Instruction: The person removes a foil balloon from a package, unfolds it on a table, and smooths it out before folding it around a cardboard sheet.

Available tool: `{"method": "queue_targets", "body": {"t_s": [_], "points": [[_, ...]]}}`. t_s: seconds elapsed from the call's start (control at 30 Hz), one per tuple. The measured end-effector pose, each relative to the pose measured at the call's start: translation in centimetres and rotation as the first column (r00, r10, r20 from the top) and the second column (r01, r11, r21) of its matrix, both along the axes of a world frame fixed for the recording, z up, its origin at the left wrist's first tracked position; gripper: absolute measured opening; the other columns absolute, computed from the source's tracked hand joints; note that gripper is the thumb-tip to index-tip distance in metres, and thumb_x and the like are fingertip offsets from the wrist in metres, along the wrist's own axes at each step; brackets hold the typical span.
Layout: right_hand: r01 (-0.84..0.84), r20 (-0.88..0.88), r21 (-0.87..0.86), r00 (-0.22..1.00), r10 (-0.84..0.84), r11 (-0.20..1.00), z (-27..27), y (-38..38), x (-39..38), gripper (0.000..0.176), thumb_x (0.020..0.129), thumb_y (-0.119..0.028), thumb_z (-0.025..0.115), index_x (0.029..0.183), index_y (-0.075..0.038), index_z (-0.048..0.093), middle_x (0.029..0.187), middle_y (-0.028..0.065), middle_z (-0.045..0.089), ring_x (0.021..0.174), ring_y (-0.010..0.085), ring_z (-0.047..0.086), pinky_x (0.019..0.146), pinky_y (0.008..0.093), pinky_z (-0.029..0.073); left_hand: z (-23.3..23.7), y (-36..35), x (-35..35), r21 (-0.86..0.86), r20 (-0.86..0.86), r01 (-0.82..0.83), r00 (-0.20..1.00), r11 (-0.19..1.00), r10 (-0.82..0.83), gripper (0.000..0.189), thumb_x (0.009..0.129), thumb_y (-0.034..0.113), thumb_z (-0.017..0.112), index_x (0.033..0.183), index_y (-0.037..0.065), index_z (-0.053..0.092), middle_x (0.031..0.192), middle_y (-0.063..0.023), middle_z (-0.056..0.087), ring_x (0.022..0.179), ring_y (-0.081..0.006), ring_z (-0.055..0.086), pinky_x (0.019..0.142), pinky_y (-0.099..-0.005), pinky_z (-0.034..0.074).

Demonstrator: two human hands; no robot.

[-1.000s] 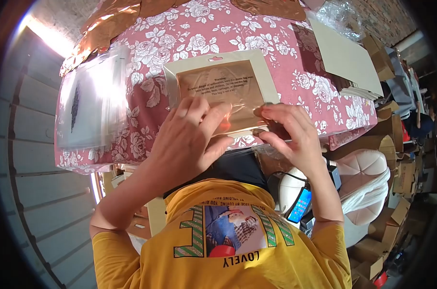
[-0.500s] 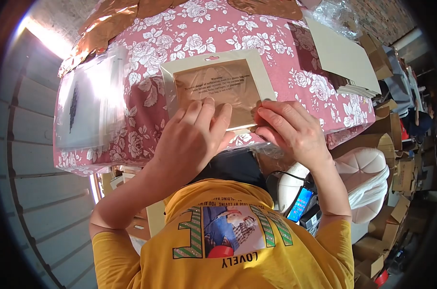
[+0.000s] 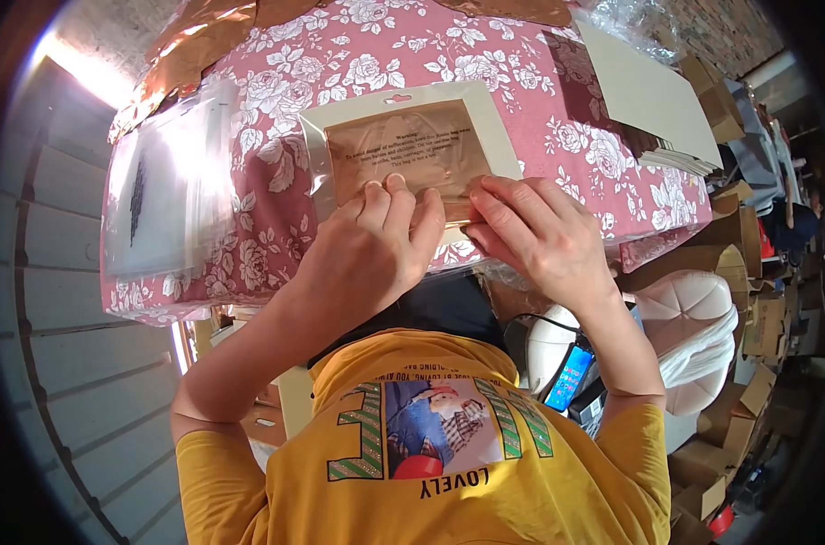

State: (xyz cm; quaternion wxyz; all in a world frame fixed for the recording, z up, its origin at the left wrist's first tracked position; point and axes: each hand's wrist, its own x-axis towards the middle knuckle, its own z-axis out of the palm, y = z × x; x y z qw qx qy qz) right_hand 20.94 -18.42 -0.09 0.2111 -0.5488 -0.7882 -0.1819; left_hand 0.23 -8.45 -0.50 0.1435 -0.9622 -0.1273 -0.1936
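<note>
Your card frame (image 3: 496, 136) is cream, around a glossy copper-brown panel (image 3: 412, 154) printed with black lettering. Your tablecloth (image 3: 526, 132) is dusky pink, patterned with white roses and leaves. You wear a mustard-yellow shirt (image 3: 294, 481) with green-striped letters and black words. The screen (image 3: 571, 377) is bright blue with pinkish characters, the crumpled sheets (image 3: 185, 59) shine copper, and the stacked cards (image 3: 653, 100) look off-white.

A counter (image 3: 531, 113) under a pink cloth with white roses stands between a pale, panelled surface (image 3: 81, 354) on the left and a rough brick wall (image 3: 735, 32) at upper right. Harsh light (image 3: 90, 73) glares at upper left. A white tufted chair (image 3: 680, 313) and cardboard boxes (image 3: 726, 431) crowd the right.
</note>
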Motion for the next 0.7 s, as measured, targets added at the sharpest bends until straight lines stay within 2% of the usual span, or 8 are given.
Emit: {"method": "queue_targets", "body": {"t_s": [0.07,0.23,0.33,0.4,0.43,0.53,0.63,0.7], "points": [[0.02,0.125,-0.01,0.992,-0.018,1.0,-0.1,0.0,-0.1,0.027,0.075,-0.016,0.068,0.1,-0.007,0.063,0.106,0.0022,0.062,0.085,0.015,0.06,0.067,0.0277,0.055,0.0,0.1,0.0,0.019,-0.009,0.007,1.0,1.0,-0.007,0.034,0.082,0.017,0.07,0.112,0.0,0.066,0.1,-0.0194,0.063,0.081,-0.0256,0.064,0.064,-0.032,0.055],[0.079,0.221,0.019,0.972,-0.082,0.997,0.0,-0.2,-1.4,0.022,0.075,-0.016,0.063,0.095,-0.009,0.06,0.098,0.0023,0.059,0.082,0.014,0.058,0.061,0.0255,0.052,0.3,-0.4,0.2,-0.059,0.019,-0.015,1.0,0.998,0.016,0.035,0.083,0.019,0.07,0.115,0.006,0.067,0.101,-0.021,0.064,0.08,-0.0265,0.065,0.064,-0.0326,0.055],[0.185,0.216,-0.107,0.964,-0.158,0.977,0.3,-0.4,-2.2,0.027,0.077,-0.012,0.066,0.104,-0.008,0.063,0.107,0.0025,0.063,0.085,0.0158,0.062,0.065,0.0272,0.055,0.5,-0.6,0.2,-0.079,-0.004,-0.022,1.0,0.997,0.022,0.035,0.084,0.019,0.067,0.118,0.009,0.066,0.104,-0.0242,0.064,0.083,-0.0287,0.066,0.067,-0.0337,0.056],[0.162,0.228,0.031,0.959,-0.165,0.986,-0.4,-0.1,-2.1,0.022,0.074,-0.016,0.063,0.095,-0.009,0.06,0.097,0.0016,0.057,0.085,0.0137,0.059,0.06,0.0245,0.052,0.5,-0.8,0.2,-0.059,-0.04,-0.031,0.999,0.998,0.029,0.035,0.086,0.018,0.064,0.12,0.01,0.065,0.106,-0.0264,0.063,0.086,-0.0305,0.067,0.068,-0.0344,0.057],[0.162,0.228,0.031,0.959,-0.165,0.986,-0.3,-0.2,-2.1,0.022,0.074,-0.016,0.063,0.095,-0.009,0.06,0.097,0.0016,0.057,0.085,0.0137,0.059,0.06,0.0245,0.052,0.5,-0.9,0.1,-0.016,-0.079,-0.045,0.996,0.999,0.044,0.036,0.087,0.017,0.06,0.123,0.01,0.063,0.108,-0.0289,0.063,0.09,-0.0333,0.068,0.071,-0.0354,0.057],[0.141,0.18,-0.006,0.974,-0.138,0.99,0.1,-0.6,-1.8,0.021,0.077,-0.017,0.066,0.095,-0.009,0.06,0.1,0.0022,0.06,0.088,0.0155,0.061,0.063,0.0271,0.053,0.4,-1.2,0.1,0.041,-0.13,-0.064,0.989,0.997,0.069,0.039,0.088,0.015,0.053,0.126,0.01,0.06,0.111,-0.0331,0.061,0.095,-0.0384,0.068,0.076,-0.0373,0.057],[0.106,-0.102,-0.141,0.987,-0.121,0.984,0.5,-1.0,-1.5,0.026,0.081,-0.022,0.073,0.098,-0.007,0.062,0.11,0.003,0.064,0.091,0.0202,0.062,0.075,0.0331,0.055,0.7,-1.4,0.1,0.035,-0.157,-0.07,0.985,0.997,0.075,0.042,0.089,0.013,0.05,0.129,0.01,0.058,0.114,-0.0356,0.06,0.097,-0.0419,0.066,0.08,-0.0388,0.057],[0.077,-0.153,-0.144,0.983,-0.099,0.987,0.1,-1.2,-0.8,0.027,0.08,-0.022,0.074,0.099,-0.007,0.063,0.112,0.0028,0.064,0.092,0.0207,0.063,0.076,0.0334,0.055,0.8,-1.6,-0.1,0.014,-0.17,-0.071,0.983,0.997,0.072,0.043,0.089,0.013,0.05,0.131,0.01,0.058,0.115,-0.0366,0.058,0.099,-0.0431,0.065,0.082,-0.0394,0.056]]}}
